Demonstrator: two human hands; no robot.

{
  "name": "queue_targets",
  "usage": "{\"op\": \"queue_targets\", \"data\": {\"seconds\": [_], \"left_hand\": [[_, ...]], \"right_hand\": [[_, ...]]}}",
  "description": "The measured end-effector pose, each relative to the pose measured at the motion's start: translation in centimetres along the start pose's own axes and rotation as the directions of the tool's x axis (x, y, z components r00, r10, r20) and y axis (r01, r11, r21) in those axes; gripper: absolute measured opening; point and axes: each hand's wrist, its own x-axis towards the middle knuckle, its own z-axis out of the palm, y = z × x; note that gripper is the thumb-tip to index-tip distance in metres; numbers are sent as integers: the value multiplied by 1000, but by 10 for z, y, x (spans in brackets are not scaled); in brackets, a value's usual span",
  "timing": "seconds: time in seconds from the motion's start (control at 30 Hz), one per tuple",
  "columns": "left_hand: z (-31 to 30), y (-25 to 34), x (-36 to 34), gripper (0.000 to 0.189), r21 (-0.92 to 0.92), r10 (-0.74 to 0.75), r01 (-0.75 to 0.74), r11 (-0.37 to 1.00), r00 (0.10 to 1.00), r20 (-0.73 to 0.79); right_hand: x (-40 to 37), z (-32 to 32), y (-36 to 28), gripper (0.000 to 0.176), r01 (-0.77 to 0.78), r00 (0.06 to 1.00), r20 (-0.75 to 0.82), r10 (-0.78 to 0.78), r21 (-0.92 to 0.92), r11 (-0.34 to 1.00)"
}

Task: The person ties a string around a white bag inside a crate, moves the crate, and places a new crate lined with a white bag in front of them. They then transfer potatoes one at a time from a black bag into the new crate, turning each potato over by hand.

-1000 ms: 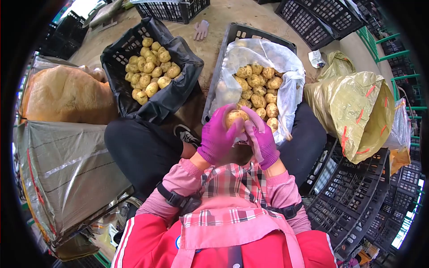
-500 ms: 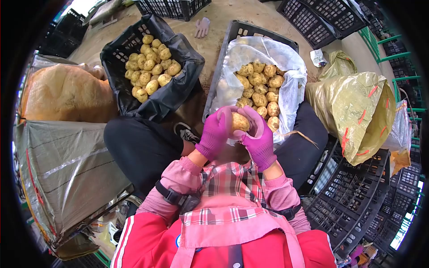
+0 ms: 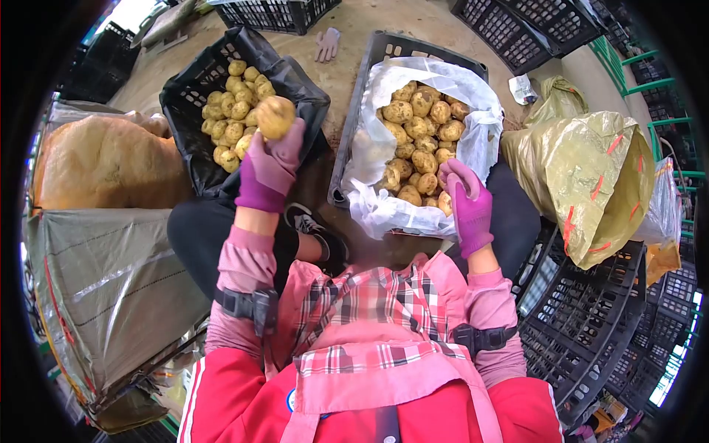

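A potato (image 3: 275,117) is gripped in my left hand (image 3: 273,162), in a purple and pink glove, raised over the near right side of the black-lined crate (image 3: 295,88). Several pale potatoes (image 3: 235,111) lie in that crate. My right hand (image 3: 467,196), gloved the same way, is over the near right edge of the white-lined crate (image 3: 391,214). Its fingers are curled, and what they hold, if anything, is hidden. Brown-spotted potatoes (image 3: 425,161) fill the white lining beside it.
A loose glove (image 3: 327,45) lies on the floor beyond the crates. An orange sack (image 3: 107,162) and a grey-green sack (image 3: 111,288) stand at left. On the right are an open yellow sack (image 3: 583,184) and black crates (image 3: 576,317).
My hands have parted. The left has moved left with a potato to the black-lined crate; the right has moved right, off the potato, to the edge of the white-lined crate.
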Motion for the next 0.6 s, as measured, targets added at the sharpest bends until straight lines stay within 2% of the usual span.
{"op": "queue_targets", "data": {"seconds": [0.03, 0.07, 0.1, 0.13, 0.17, 0.2, 0.3, 0.4, 0.43, 0.53, 0.57, 0.6], "left_hand": [[-18, 10, 17, 37, -552, -205, 194, 811, 978, 42], [-30, 6, 22, 39, 70, -90, 84, 994, 992, 93], [-43, 1, 28, 42, 649, 26, -113, 752, 990, 142], [-2, 38, 6, 48, 783, -41, -177, 597, 967, 250], [6, 25, 0, 48, 297, -162, 118, 948, 979, 128], [12, 12, -5, 49, -328, -329, 341, 881, 940, 94], [44, -8, -47, 45, -278, -482, 522, 806, 852, 202], [63, -21, -68, 43, -111, -618, 651, 751, 752, 228], [59, -33, -72, 42, -107, -623, 672, 732, 725, 292], [63, -46, -72, 42, -72, -644, 703, 708, 684, 344], [62, -53, -72, 42, -99, -656, 720, 687, 673, 342], [58, -63, -72, 42, 82, -547, 556, 827, 762, 346]], "right_hand": [[13, -8, 7, 33, -31, 998, 61, 36, -76, 997], [27, -15, 19, 35, -60, 990, 117, 78, -153, 986], [41, -17, 31, 37, -85, 978, 166, 126, -230, 969], [56, -15, 43, 39, -53, 961, 217, 173, -468, 882], [72, -12, 54, 40, 0, 939, 254, 232, -674, 739], [85, -9, 68, 42, 72, 913, 277, 299, -831, 551], [99, 1, 119, 49, 171, 786, 308, 536, -941, 291], [93, 24, 122, 49, 320, 694, 279, 664, -945, 62], [93, 22, 133, 52, 360, 713, 294, 637, -933, 27], [110, 7, 149, 53, 324, 653, 415, 633, -909, 261], [112, 6, 134, 54, 111, 622, 422, 660, -882, 458], [114, 6, 120, 56, -126, 589, 428, 686, -790, 601]]}}
